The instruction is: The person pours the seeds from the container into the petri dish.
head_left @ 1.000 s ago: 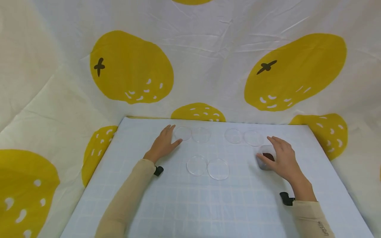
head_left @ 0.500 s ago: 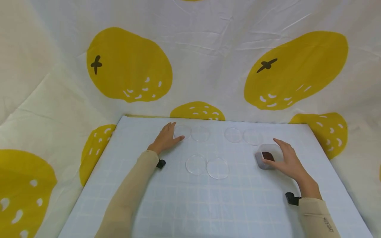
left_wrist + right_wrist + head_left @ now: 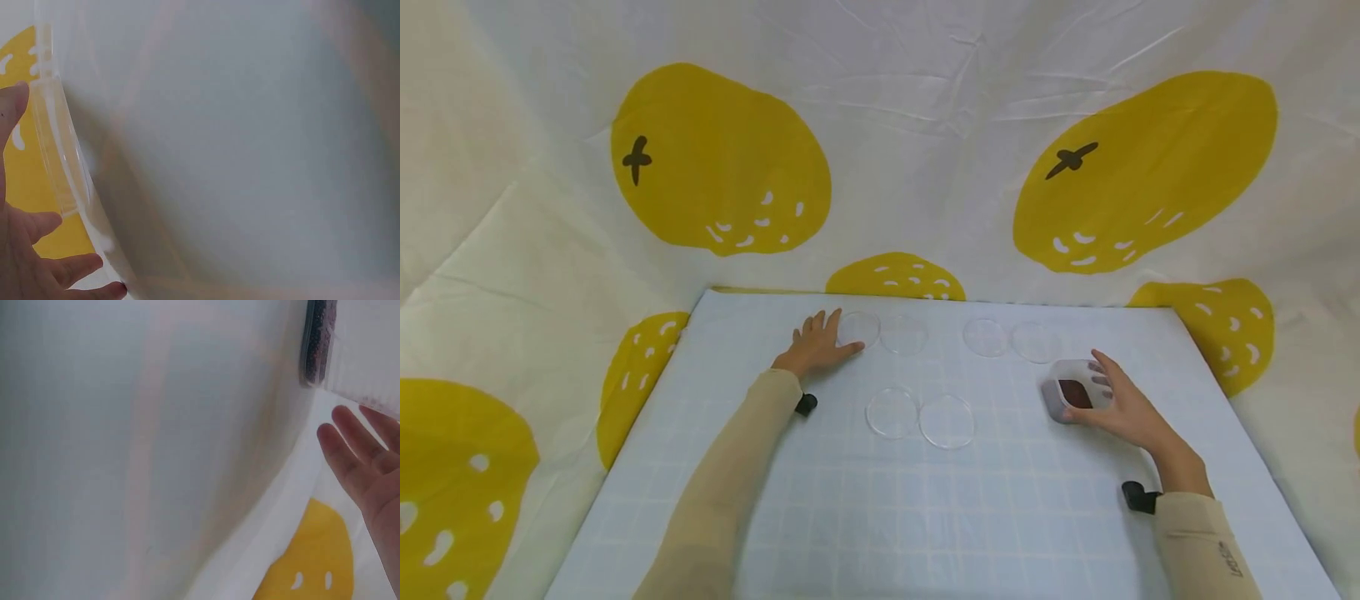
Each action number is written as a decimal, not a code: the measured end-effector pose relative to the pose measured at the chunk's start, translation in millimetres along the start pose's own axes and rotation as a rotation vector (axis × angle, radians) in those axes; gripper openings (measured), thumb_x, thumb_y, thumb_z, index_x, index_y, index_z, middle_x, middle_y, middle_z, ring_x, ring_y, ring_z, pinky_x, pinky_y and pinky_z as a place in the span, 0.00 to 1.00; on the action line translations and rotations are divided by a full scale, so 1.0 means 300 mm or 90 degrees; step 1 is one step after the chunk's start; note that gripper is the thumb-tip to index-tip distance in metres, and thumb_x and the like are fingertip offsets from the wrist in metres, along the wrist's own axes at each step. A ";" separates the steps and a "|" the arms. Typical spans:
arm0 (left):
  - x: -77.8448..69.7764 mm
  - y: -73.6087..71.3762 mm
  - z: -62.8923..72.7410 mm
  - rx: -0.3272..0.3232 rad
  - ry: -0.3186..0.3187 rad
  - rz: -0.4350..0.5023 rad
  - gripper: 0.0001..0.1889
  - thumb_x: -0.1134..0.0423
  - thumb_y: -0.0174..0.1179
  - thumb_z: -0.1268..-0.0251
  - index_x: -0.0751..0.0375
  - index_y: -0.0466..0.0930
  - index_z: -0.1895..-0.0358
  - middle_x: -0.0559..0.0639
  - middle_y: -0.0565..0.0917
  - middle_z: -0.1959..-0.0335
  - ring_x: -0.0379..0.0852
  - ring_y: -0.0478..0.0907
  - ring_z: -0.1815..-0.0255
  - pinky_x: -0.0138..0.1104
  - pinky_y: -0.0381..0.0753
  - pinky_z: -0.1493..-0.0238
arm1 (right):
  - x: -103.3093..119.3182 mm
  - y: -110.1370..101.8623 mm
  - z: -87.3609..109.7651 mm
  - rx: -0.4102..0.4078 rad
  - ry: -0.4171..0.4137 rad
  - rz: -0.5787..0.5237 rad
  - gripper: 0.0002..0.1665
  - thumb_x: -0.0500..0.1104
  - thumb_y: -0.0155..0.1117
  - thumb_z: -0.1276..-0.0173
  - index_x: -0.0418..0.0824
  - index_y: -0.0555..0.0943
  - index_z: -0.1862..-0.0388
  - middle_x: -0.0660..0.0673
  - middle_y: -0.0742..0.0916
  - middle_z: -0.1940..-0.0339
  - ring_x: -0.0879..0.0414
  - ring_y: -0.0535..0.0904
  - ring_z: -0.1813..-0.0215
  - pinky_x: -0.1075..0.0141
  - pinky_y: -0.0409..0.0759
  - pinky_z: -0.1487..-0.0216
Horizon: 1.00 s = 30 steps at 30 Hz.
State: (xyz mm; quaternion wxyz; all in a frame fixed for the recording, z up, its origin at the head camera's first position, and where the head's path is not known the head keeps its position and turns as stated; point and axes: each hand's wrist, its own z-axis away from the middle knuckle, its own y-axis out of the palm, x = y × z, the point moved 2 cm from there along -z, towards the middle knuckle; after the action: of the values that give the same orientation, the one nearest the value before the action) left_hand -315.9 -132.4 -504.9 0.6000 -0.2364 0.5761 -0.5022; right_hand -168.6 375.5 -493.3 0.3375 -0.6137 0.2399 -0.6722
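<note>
In the head view my left hand (image 3: 817, 344) lies at the back left with fingers spread. Its thumb and index finger reach about the rim of a clear round dish (image 3: 858, 331), which looks like a petri dish. The left wrist view has the dish's side (image 3: 59, 150) between thumb and index finger; firm contact is unclear. On the right, a clear plastic container (image 3: 1055, 400) with dark reddish-brown contents stands upright. My right hand (image 3: 1127, 408) reaches around it, thumb at the near side. Fingers (image 3: 356, 450) are straight beside the container (image 3: 369, 356) in the right wrist view.
Another clear dish (image 3: 904, 334) adjoins the left one. Two more clear dishes, one left (image 3: 986, 337) and one right (image 3: 1036, 342), lie at the back. A further pair, one left (image 3: 892, 412) and one right (image 3: 947, 422), is mid-table. Patterned cloth (image 3: 925, 192) rises behind the table (image 3: 910, 517).
The left hand has shifted slightly, its thumb now over the dish's near rim. The right hand has moved right and lower around the container. The view has tilted a little; dishes and container keep their places.
</note>
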 end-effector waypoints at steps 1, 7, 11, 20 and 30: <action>0.001 0.001 0.001 0.002 -0.001 0.000 0.50 0.32 0.54 0.32 0.59 0.44 0.19 0.71 0.48 0.22 0.71 0.43 0.23 0.67 0.40 0.29 | -0.002 0.000 0.000 0.007 -0.001 -0.004 0.78 0.59 0.80 0.46 0.45 0.32 0.17 0.26 0.58 0.23 0.25 0.56 0.28 0.25 0.58 0.40; 0.011 0.008 0.008 0.004 0.000 -0.011 0.48 0.32 0.52 0.30 0.59 0.44 0.19 0.71 0.49 0.23 0.71 0.42 0.23 0.67 0.39 0.29 | -0.025 0.001 0.002 0.034 -0.015 -0.032 0.78 0.55 0.81 0.45 0.47 0.29 0.18 0.27 0.58 0.23 0.26 0.56 0.28 0.25 0.57 0.40; 0.008 0.002 0.016 0.001 0.004 -0.006 0.47 0.34 0.52 0.29 0.59 0.45 0.19 0.72 0.50 0.23 0.70 0.42 0.23 0.67 0.38 0.29 | -0.036 -0.004 0.001 0.043 -0.035 -0.066 0.75 0.51 0.80 0.42 0.44 0.31 0.19 0.26 0.57 0.24 0.25 0.57 0.29 0.27 0.59 0.39; 0.016 0.006 0.010 0.007 0.003 -0.002 0.47 0.34 0.51 0.29 0.58 0.45 0.19 0.71 0.48 0.22 0.69 0.41 0.22 0.67 0.38 0.29 | -0.051 -0.014 0.010 0.051 -0.073 -0.127 0.64 0.43 0.78 0.39 0.40 0.40 0.20 0.26 0.59 0.25 0.25 0.58 0.30 0.27 0.61 0.40; 0.022 0.012 0.009 0.010 -0.024 -0.015 0.48 0.29 0.49 0.31 0.52 0.44 0.19 0.68 0.47 0.22 0.72 0.39 0.23 0.72 0.38 0.33 | -0.030 0.009 0.006 0.025 -0.053 -0.137 0.63 0.48 0.78 0.40 0.44 0.43 0.21 0.30 0.63 0.25 0.27 0.57 0.28 0.25 0.54 0.38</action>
State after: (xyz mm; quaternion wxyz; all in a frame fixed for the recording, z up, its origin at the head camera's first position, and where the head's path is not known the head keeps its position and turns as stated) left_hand -313.4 -137.5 -510.4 0.6068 -0.2476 0.5579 -0.5091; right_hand -166.1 380.5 -500.9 0.2849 -0.6564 0.1452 -0.6833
